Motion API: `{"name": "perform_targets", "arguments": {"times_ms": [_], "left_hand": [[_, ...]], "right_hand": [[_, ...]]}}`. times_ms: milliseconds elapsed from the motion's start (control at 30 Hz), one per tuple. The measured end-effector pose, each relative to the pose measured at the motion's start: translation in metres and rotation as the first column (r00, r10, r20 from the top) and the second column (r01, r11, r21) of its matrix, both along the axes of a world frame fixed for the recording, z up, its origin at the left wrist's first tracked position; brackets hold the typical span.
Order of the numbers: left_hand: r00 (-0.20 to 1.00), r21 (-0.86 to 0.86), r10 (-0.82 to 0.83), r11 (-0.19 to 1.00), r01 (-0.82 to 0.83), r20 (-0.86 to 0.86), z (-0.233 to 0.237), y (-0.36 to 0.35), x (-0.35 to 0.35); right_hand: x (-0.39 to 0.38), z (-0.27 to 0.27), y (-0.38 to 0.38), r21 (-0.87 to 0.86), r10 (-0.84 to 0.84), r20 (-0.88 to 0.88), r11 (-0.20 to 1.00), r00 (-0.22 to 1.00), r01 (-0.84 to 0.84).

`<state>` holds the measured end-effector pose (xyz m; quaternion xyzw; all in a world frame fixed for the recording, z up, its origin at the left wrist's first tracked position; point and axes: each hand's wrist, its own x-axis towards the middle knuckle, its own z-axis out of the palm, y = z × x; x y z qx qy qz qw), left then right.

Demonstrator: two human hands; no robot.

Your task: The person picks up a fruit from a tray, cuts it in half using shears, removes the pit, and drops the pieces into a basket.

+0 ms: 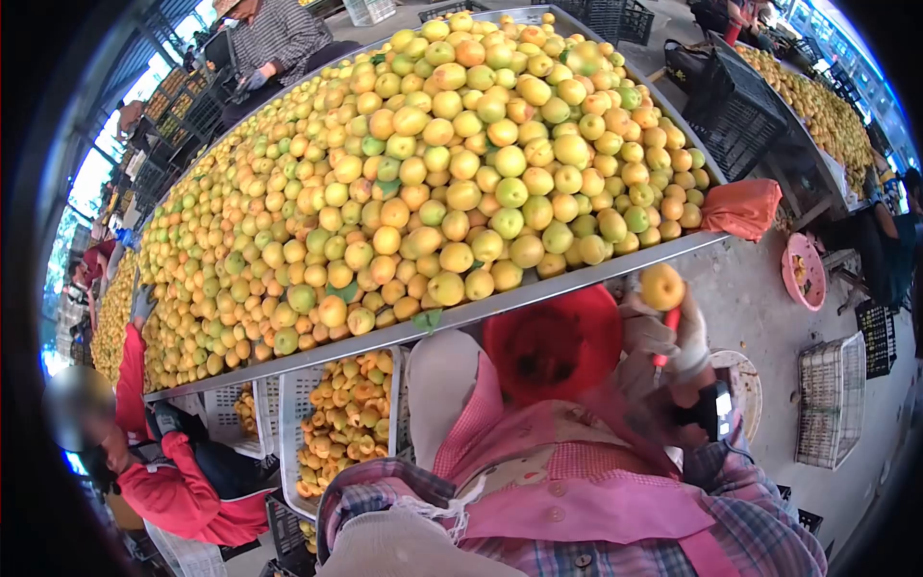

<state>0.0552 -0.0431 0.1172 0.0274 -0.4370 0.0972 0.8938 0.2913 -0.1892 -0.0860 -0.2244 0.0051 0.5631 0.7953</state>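
Observation:
My right hand (688, 344), in a pale glove with a dark wrist device, is closed around a yellow apricot (661, 287) and a red-handled tool (672, 320). The tool's working end is hard to make out. Just left of it sits a red basin (553, 343) with dark contents, close to my lap. What appears to be my left hand (404, 546), in a white knit glove with frayed threads, is very near the camera at the bottom edge; its fingers are out of sight. A large heap of apricots (423, 173) covers the metal-edged table (461, 317) before me.
Left of my knee, a white crate (288, 413) holds split apricots (346, 423). A person in red sleeves (192, 490) sits farther left; another works across the heap. A red bag (742, 209) hangs at the table corner. On the right floor are a pink basin (803, 273) and white crate (829, 402).

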Motion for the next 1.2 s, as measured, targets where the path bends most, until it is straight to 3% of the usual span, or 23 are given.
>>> {"name": "perform_targets", "arguments": {"times_ms": [33,100,133,167,200,233,267,300,333,367,400,433,467,500,533,567,667,767,1000,1100,1133,1167,1200], "left_hand": [[1.000,0.038,-0.019,0.999,0.018,0.021,0.000,0.005,-0.004],[0.997,0.131,-0.042,0.991,0.033,0.064,0.005,0.015,-0.013],[0.996,0.186,-0.046,0.982,0.030,0.082,0.014,0.015,-0.017],[0.997,0.216,-0.006,0.976,-0.011,0.077,-0.022,0.008,-0.051],[0.998,0.197,0.045,0.980,-0.037,-0.040,-0.050,0.014,-0.036],[0.981,0.187,0.113,0.979,-0.083,-0.155,-0.081,0.018,-0.042],[0.946,0.190,0.193,0.971,-0.146,-0.259,-0.099,0.052,-0.017],[0.895,0.192,0.274,0.957,-0.217,-0.353,-0.123,0.070,-0.043],[0.747,-0.016,0.152,0.977,-0.213,-0.647,-0.147,0.074,-0.054],[0.629,-0.001,0.214,0.946,-0.323,-0.747,-0.174,0.077,-0.061],[0.528,0.002,0.244,0.909,-0.417,-0.813,-0.226,0.076,-0.068],[0.694,-0.073,0.205,0.934,-0.349,-0.690,-0.290,0.082,-0.074],[0.529,-0.115,0.182,0.870,-0.479,-0.829,-0.303,0.063,-0.085],[0.422,-0.028,0.201,0.879,-0.476,-0.884,-0.276,0.053,-0.094],[0.512,-0.039,0.155,0.936,-0.349,-0.845,-0.300,0.053,-0.094],[0.589,-0.044,0.094,0.976,-0.215,-0.803,-0.329,0.050,-0.095],[0.532,0.072,0.157,0.982,-0.177,-0.832,-0.312,0.043,-0.105],[0.647,0.061,0.163,0.982,-0.177,-0.745,-0.315,0.047,-0.108],[0.706,0.135,0.217,0.976,-0.171,-0.674,-0.321,0.045,-0.121],[0.795,0.095,0.164,0.986,-0.135,-0.583,-0.333,0.050,-0.112],[0.574,0.371,0.386,0.917,-0.149,-0.723,-0.330,0.050,-0.113],[0.303,0.607,0.600,0.790,-0.081,-0.740,-0.331,0.047,-0.115],[0.835,0.099,0.136,0.990,-0.098,-0.534,-0.336,0.050,-0.112]], "right_hand": [[-0.003,0.001,-0.007,0.057,0.025,0.029,0.998,0.999,-0.027],[-0.026,0.026,-0.008,-0.378,-0.383,-0.038,0.860,0.923,0.341],[-0.014,-0.015,-0.038,-0.170,-0.260,-0.042,0.953,0.965,0.249],[0.005,-0.063,-0.076,0.052,-0.127,-0.025,0.990,0.992,0.128],[0.005,-0.065,-0.087,-0.289,-0.333,-0.122,0.913,0.935,0.288],[0.008,-0.074,-0.101,-0.303,-0.140,0.112,0.938,0.984,0.168],[0.014,-0.076,-0.093,-0.309,0.056,0.350,0.949,0.935,0.058],[-0.029,-0.033,-0.050,-0.652,-0.231,0.596,0.419,0.769,0.631],[-0.032,-0.035,-0.049,-0.582,-0.269,0.616,0.479,0.741,0.657],[-0.004,-0.073,-0.074,-0.388,-0.131,0.616,0.808,0.776,0.444],[0.008,-0.068,-0.080,-0.282,-0.082,0.373,0.939,0.924,0.197],[0.008,-0.070,-0.078,-0.257,-0.066,0.381,0.951,0.922,0.174],[0.010,-0.073,-0.073,-0.118,-0.108,0.262,0.983,0.959,0.143],[0.011,-0.072,-0.066,0.020,-0.126,0.127,0.992,0.984,0.125],[-0.005,-0.044,-0.053,-0.045,-0.172,-0.032,0.984,0.985,0.170],[-0.004,-0.045,-0.045,-0.034,-0.152,-0.030,0.988,0.988,0.151],[-0.002,-0.040,-0.029,0.023,-0.081,0.029,0.997,0.996,0.080],[0.001,-0.037,-0.028,0.071,-0.051,0.089,0.996,0.995,0.045],[0.010,-0.044,-0.047,0.151,-0.034,0.216,0.989,0.976,0.002],[0.023,-0.044,-0.040,0.208,-0.037,0.282,0.978,0.959,-0.023],[0.024,-0.046,-0.031,0.229,-0.029,0.298,0.972,0.954,-0.042],[0.024,-0.048,-0.025,0.243,-0.017,0.311,0.968,0.950,-0.063],[0.024,-0.050,-0.021,0.256,-0.006,0.326,0.963,0.945,-0.082]]}}
